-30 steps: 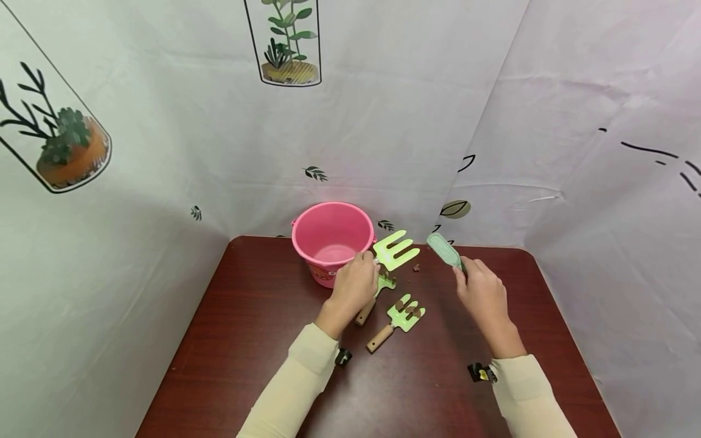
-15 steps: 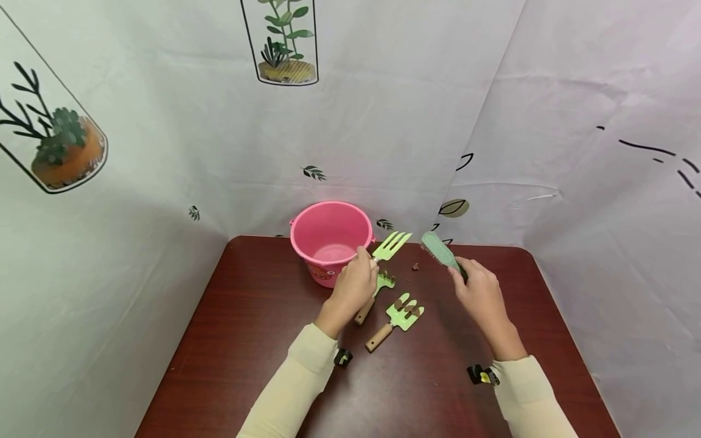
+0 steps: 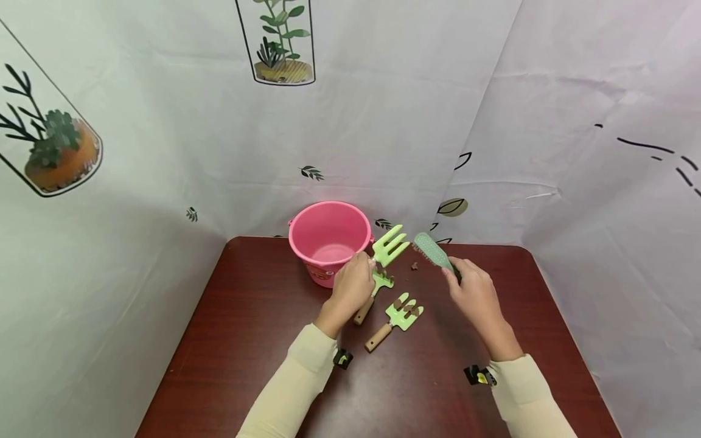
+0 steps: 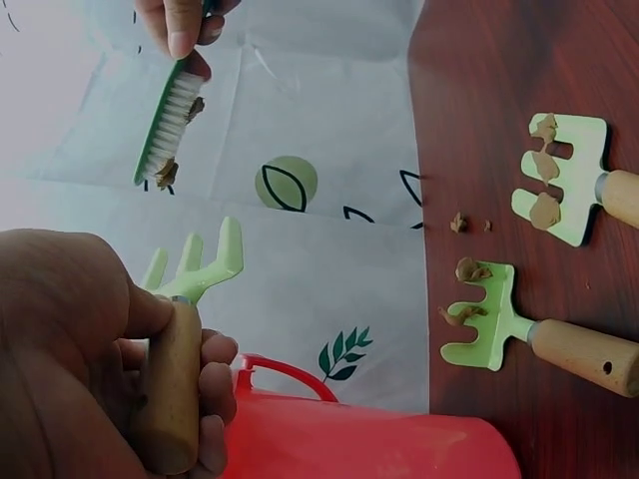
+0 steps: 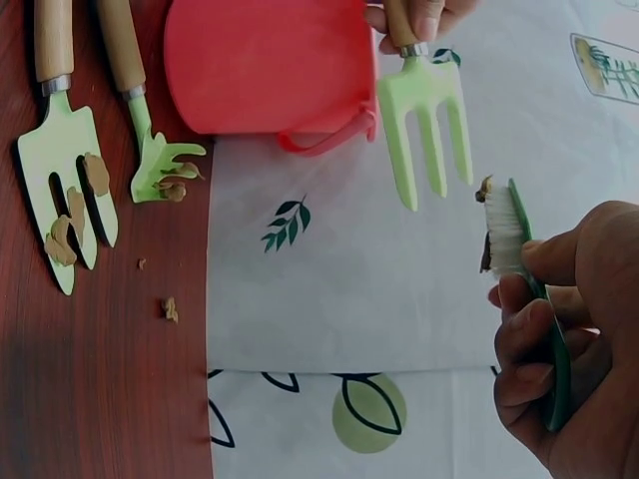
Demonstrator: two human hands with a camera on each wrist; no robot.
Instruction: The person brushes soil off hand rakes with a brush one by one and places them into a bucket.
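Note:
My left hand (image 3: 353,283) grips the wooden handle of a light green garden fork (image 3: 390,246), its three tines pointing up and clean-looking. To its right, my right hand (image 3: 475,289) holds a green scrub brush (image 3: 431,249) by the handle. Brown clumps cling to the white bristles (image 5: 502,235), which face the fork across a small gap. Below the hands, a second garden fork (image 3: 404,312) lies on the table with brown clumps stuck on its tines. Beside it lies a small hand rake (image 4: 489,317), also soiled, its head close to the bucket.
A pink bucket (image 3: 306,234) stands at the back of the dark red table (image 3: 219,340), just behind my left hand. Small brown crumbs (image 3: 414,266) lie on the table under the brush. A white patterned cloth (image 3: 383,121) hangs directly behind the table and along both sides.
The brush has moved left toward the held fork, and its bristles have turned to face it. The fork has rotated in my left hand, edge-on midway, then showing its broad face again.

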